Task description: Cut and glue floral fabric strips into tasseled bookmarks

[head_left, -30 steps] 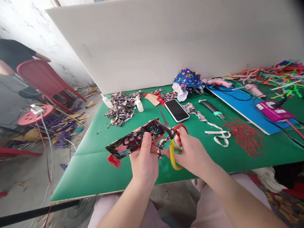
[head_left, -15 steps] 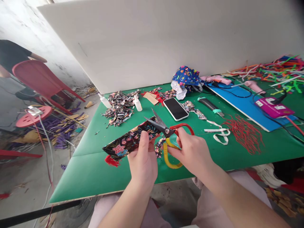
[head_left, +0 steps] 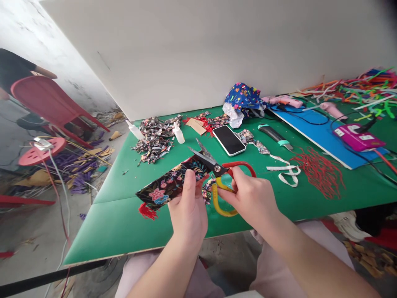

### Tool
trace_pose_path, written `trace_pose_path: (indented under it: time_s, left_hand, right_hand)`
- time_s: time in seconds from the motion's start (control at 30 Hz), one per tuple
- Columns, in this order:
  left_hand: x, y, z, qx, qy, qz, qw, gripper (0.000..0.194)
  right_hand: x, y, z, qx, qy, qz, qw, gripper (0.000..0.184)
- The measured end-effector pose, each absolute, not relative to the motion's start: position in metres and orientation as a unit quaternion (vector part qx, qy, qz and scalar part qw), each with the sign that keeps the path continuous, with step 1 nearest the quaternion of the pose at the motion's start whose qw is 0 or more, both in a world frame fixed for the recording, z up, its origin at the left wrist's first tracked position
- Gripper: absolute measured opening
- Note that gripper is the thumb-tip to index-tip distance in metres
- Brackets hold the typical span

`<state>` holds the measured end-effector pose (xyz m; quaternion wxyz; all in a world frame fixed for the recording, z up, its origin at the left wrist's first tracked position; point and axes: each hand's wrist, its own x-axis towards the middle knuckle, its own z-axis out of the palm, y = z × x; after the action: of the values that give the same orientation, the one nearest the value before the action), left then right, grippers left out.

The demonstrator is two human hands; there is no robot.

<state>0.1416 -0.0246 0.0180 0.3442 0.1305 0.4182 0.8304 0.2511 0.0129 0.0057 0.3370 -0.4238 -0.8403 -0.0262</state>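
My left hand (head_left: 189, 207) is closed on a dark floral fabric strip (head_left: 164, 187), thumb on top. A red tassel (head_left: 148, 211) hangs from the strip's left end. My right hand (head_left: 252, 194) grips the scissors (head_left: 223, 212), which have one red and one yellow handle. Their blades (head_left: 204, 155) are slightly apart at the strip's far right end; whether they touch the cloth I cannot tell. Just below the scissors' pivot, a small floral scrap (head_left: 208, 191) shows between my hands. Beyond them a white-edged phone (head_left: 229, 140) lies on the green table (head_left: 124, 231).
Fabric scraps (head_left: 155, 140) are heaped at the back left beside two small white bottles, one a squeeze bottle (head_left: 179, 133). To the right lie a utility knife (head_left: 274, 135), red threads (head_left: 319, 171), a blue board (head_left: 322, 136) and a magenta power box (head_left: 359, 138) with cords.
The scissor blades have closed somewhat, with the tips nearer each other. Both hands keep their hold and nearly the same place. The view has shifted slightly.
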Motion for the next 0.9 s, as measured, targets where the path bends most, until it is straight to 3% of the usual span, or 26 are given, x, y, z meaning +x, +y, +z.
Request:
trace_pose_path:
  time_s: [0.67,0.9]
  left_hand:
    - [0.143,-0.023,0.019,0.120,0.428,0.822,0.356,0.016]
    - [0.135,-0.024,0.020,0.176,0.415,0.813,0.368,0.010]
  right_hand:
    - [0.251,0.014,-0.001,-0.411,-0.848,-0.037,0.331,0.019]
    - [0.261,0.023,0.013,-0.439,-0.803,0.230,0.331,0.023]
